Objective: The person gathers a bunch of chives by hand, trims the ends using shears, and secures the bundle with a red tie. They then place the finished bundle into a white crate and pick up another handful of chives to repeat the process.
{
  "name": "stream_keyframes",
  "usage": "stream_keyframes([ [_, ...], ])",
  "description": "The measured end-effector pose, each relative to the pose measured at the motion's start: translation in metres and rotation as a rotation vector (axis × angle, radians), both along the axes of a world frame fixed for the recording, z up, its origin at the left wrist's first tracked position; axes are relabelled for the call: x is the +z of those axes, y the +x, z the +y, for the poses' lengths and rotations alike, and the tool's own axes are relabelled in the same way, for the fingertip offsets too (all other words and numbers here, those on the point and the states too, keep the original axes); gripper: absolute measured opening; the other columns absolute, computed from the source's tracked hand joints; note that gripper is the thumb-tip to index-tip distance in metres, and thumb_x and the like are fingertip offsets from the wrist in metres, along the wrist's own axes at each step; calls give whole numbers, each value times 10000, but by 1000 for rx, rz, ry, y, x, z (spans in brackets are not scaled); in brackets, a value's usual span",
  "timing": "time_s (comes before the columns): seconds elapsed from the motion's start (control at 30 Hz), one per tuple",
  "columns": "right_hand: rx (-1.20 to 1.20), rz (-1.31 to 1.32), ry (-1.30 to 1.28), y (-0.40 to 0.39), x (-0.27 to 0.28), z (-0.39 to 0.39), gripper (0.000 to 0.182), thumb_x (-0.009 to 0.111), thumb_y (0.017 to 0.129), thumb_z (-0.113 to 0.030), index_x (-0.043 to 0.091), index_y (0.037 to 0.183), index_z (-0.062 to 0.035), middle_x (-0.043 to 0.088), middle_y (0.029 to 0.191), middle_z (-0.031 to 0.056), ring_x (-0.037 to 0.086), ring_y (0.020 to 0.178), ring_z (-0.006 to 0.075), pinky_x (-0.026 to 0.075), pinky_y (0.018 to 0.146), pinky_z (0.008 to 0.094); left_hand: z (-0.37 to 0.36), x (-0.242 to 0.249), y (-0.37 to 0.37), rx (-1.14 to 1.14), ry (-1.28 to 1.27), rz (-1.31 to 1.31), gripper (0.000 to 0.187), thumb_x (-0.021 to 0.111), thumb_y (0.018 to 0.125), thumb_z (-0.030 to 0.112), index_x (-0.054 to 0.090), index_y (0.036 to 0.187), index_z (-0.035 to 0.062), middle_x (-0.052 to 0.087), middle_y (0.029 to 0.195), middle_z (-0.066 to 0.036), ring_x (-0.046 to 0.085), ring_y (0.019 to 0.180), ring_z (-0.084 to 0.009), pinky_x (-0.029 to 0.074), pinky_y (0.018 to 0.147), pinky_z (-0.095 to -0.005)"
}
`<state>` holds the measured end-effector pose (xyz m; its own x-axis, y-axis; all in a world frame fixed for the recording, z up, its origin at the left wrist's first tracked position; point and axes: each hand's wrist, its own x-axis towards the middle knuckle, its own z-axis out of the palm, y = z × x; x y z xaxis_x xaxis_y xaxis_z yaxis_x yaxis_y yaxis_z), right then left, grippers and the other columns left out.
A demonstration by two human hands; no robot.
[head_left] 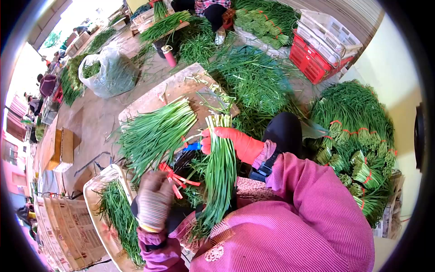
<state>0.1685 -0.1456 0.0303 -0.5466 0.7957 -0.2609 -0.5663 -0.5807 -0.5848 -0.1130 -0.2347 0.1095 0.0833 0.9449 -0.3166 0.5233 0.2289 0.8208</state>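
Note:
My right hand (235,140), in an orange-red glove, is closed around an upright bunch of garlic chives (219,167), near its pale cut ends. The long green leaves hang down over my lap. A small blue object (192,146) shows beside the right fingers. My left hand (156,192), in a grey knit glove, has its fingers curled at a cluster of red tie strips (176,177) by my knee. Loose garlic chives (163,127) lie on the wooden board (154,93) in front of me, with trimmed pale ends (208,88) scattered beyond them.
A cream crate (89,190) with chives stands at left. Tied chive bundles (362,167) are heaped at right, below red and white crates (312,56). A plastic bag (108,75), a pink bottle (168,56) and a seated person (215,13) are farther off.

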Motion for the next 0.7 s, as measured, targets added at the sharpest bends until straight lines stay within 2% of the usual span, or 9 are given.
stream_keyframes([
  [0.07,6,-1,37,-4,3,2,570,665,850,-353,532,1262,18,652,1112,164,651,1025,277,505,961,417,18,12,2,195,10,-68,790,745,765,30,378,1463,91,421,1455,-194,454,1311,-283,420,1027,-402],
  [0.13,8,-33,61,-10,15,-2,553,650,860,-342,537,1266,18,654,1113,161,650,1027,277,501,954,404,26,12,25,130,495,-255,979,745,740,6,183,1535,106,253,1553,-205,274,1423,-281,309,1116,-381],
  [0.2,-6,-8,106,-19,14,-2,553,651,869,-362,549,1254,22,669,1089,147,656,1006,248,511,934,374,29,-13,50,-44,271,-345,1193,768,705,0,-80,1537,108,74,1590,-230,123,1465,-270,219,1156,-376],
  [0.3,-69,-41,100,-27,28,-13,543,650,876,-352,551,1248,31,685,1071,137,658,1001,221,515,910,331,3,-74,115,-111,-36,-828,1314,773,688,-45,-236,1498,181,341,1483,-97,389,1317,-199,273,1130,-373],
  [0.33,-86,-64,127,-28,24,-14,533,650,874,-339,552,1248,29,686,1070,138,656,1012,225,514,908,332,-1,-96,127,-57,54,-873,1282,727,709,-101,-235,1496,212,459,1356,-67,515,1181,-196,396,1054,-359],
  [0.43,-125,-124,167,-27,12,-14,503,619,881,-263,526,1275,35,663,1128,156,649,1051,250,504,945,347,5,-92,138,76,-88,-951,1095,659,748,-138,-15,1540,204,551,1211,-52,597,1019,-161,529,839,-289],
  [0.5,-146,-75,143,-27,13,-11,540,627,863,-184,466,1338,17,646,1165,156,643,1069,267,513,923,355,8,-111,138,77,-53,-782,654,649,764,-130,420,1344,68,602,1107,-29,608,936,-151,525,800,-294],
  [0.6,-289,-271,305,-19,4,3,609,623,813,-2,408,1383,-30,643,1121,154,670,995,270,548,813,356,1,-121,139,90,-38,-766,544,688,789,-38,465,1278,44,655,1041,-46,634,874,-143,516,799,-281],
  [0.7,-394,-562,435,2,0,40,304,556,873,2,563,1177,3,657,1041,152,680,827,210,557,680,318,0,-111,135,-3,2,-564,515,685,790,-38,483,1255,49,665,1020,-37,637,874,-138,513,803,-274],
])
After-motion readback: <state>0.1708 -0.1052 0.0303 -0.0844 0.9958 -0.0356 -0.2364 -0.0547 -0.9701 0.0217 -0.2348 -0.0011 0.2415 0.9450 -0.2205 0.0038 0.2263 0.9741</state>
